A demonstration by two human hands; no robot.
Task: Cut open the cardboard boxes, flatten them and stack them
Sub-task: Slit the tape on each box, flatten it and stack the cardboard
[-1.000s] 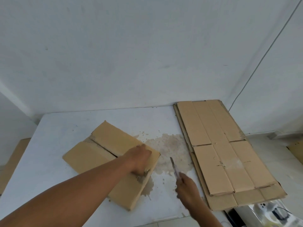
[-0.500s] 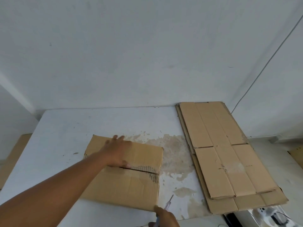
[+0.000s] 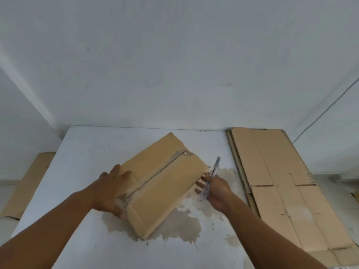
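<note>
A closed brown cardboard box (image 3: 165,183) lies at an angle in the middle of the white table (image 3: 81,156), its taped centre seam running from near left to far right. My left hand (image 3: 110,189) holds the box's left end, thumb on top and fingers under the near corner. My right hand (image 3: 215,191) grips a utility knife (image 3: 211,177) with its blade pointing away, and its fingertips touch the box's right side. A stack of flattened cardboard (image 3: 281,191) lies along the table's right side.
A brownish stain (image 3: 180,228) spreads over the table under and around the box. Another flat piece of cardboard (image 3: 27,185) lies on the floor to the left. White walls close in behind, and a thin cable (image 3: 326,111) runs down the right wall.
The box has been turned and now lies diagonally with its seam up. My left hand shifted to its left end. My right hand rose from the near table edge to the box's right side.
</note>
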